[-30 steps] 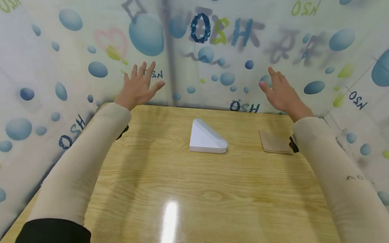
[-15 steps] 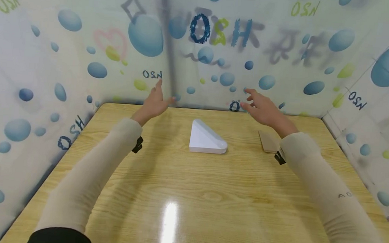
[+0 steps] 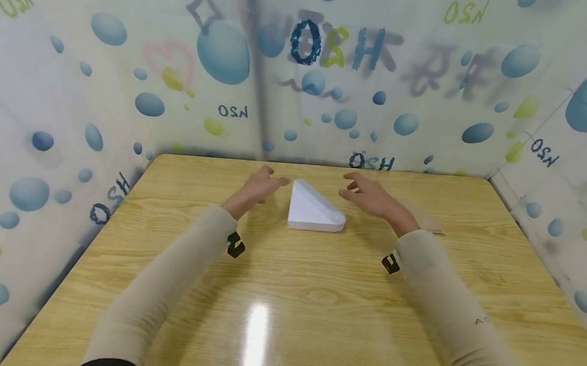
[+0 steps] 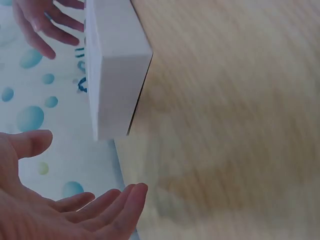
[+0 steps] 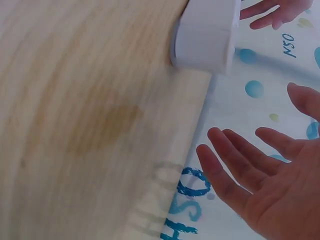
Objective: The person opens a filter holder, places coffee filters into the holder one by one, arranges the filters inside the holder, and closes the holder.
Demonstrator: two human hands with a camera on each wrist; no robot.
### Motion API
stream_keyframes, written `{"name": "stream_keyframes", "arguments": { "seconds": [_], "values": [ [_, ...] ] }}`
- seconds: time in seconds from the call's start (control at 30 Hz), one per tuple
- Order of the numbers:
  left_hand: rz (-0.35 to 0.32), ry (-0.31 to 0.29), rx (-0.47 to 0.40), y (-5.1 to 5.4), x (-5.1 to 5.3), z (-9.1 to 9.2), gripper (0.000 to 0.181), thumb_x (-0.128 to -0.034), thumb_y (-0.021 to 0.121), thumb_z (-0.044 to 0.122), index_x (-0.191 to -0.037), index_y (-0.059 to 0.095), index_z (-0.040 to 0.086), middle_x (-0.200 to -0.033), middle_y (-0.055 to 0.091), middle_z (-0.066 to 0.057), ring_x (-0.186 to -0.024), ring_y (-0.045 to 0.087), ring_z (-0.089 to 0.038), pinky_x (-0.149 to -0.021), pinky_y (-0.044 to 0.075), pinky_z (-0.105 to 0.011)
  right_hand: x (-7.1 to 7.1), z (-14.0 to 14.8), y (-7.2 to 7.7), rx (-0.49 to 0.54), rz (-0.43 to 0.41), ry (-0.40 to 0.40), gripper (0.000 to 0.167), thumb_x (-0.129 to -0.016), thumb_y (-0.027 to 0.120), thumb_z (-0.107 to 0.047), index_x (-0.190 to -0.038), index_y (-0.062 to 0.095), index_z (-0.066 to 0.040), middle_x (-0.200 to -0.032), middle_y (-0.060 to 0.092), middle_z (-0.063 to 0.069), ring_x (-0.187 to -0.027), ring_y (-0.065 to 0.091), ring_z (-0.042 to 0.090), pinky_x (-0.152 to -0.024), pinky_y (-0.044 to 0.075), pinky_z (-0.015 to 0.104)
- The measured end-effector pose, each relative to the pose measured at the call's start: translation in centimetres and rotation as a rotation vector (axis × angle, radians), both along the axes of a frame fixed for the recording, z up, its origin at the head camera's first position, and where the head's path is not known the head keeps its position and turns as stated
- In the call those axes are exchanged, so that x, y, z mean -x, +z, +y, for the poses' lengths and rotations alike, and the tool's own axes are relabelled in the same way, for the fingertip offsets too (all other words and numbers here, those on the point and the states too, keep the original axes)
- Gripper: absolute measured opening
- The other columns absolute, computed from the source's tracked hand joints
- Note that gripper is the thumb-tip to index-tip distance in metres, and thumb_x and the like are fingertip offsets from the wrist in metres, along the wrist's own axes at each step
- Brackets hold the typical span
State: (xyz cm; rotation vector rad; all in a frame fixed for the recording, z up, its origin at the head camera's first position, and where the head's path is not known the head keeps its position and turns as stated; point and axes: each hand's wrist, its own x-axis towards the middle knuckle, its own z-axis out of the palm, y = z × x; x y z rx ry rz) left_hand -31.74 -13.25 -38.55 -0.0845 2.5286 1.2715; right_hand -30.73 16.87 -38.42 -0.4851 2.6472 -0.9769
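A white triangular box [image 3: 312,208] with rounded corners lies on the wooden table, between the two hands. Just left of it is my left hand [image 3: 258,187], fingers loosely spread and apart from the box. My right hand [image 3: 372,198] hovers to its right, fingers relaxed, also apart. In the left wrist view the box [image 4: 117,75] stands beyond the thumb and fingers of the left hand [image 4: 60,200]. In the right wrist view the box [image 5: 207,37] shows past the fingertips of the right hand [image 5: 270,185]. Neither hand holds anything.
A flat brown cardboard piece [image 3: 427,221] lies behind the right wrist, partly hidden by it. Curtains printed with blue and green spots [image 3: 223,54] rise along the table's back and sides. Bright glare [image 3: 255,341] marks the front of the wooden table [image 3: 324,323].
Both hands have come down from in front of the back curtain and moved inward, to either side of the white box. The box has stayed in place.
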Motion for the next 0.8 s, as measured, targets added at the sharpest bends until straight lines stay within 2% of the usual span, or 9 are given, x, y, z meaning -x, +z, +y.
{"name": "stream_keyframes", "arguments": {
  "seconds": [0.13,0.23,0.33,0.53,0.8],
  "values": [
    [-0.050,0.011,-0.118,-0.9,-0.6,0.6,0.079,-0.1004,0.060,0.048,-0.160,0.028,0.007,-0.159,0.040,-0.018,-0.140,0.047,-0.036,-0.106,0.050,-0.054,-0.4,-0.4,-1.1,0.024,-0.021,0.008,0.065,-0.108,0.051,-0.039,-0.160,0.031,-0.007,-0.152,0.049,0.027,-0.140,0.049,0.045,-0.113,0.041,0.060],
    [-0.093,0.036,-0.237,-1.2,-1.1,1.1,0.075,-0.1001,0.062,0.045,-0.158,0.031,0.010,-0.155,0.045,-0.016,-0.136,0.050,-0.036,-0.106,0.051,-0.052,-0.7,-0.9,-1.6,0.041,-0.028,0.027,0.064,-0.107,0.053,-0.036,-0.159,0.034,-0.006,-0.152,0.049,0.028,-0.141,0.048,0.045,-0.113,0.040,0.060],
    [-0.109,0.054,-0.310,-1.3,-1.4,1.6,0.072,-0.1006,0.062,0.045,-0.158,0.034,0.011,-0.156,0.045,-0.014,-0.137,0.050,-0.035,-0.106,0.051,-0.051,-0.9,-1.3,-1.9,0.058,-0.039,0.032,0.064,-0.106,0.056,-0.035,-0.159,0.035,-0.006,-0.153,0.048,0.028,-0.142,0.047,0.045,-0.114,0.039,0.061],
    [-0.111,0.074,-0.335,-1.3,-1.9,2.7,0.069,-0.1006,0.061,0.045,-0.154,0.039,0.008,-0.155,0.046,-0.013,-0.136,0.050,-0.035,-0.106,0.050,-0.052,-1.1,-1.6,-2.3,0.084,-0.094,0.015,0.071,-0.102,0.064,-0.033,-0.160,0.033,-0.006,-0.155,0.048,0.027,-0.143,0.046,0.044,-0.115,0.040,0.060],
    [-0.205,0.120,-0.385,-1.5,-2.3,3.4,0.062,-0.0991,0.063,0.042,-0.150,0.048,0.009,-0.150,0.048,-0.008,-0.131,0.049,-0.028,-0.109,0.048,-0.049,-1.4,-2.1,-2.8,0.047,-0.141,-0.003,0.072,-0.101,0.066,-0.033,-0.159,0.034,-0.003,-0.154,0.050,0.026,-0.140,0.051,0.041,-0.113,0.044,0.055]
  ]
}}
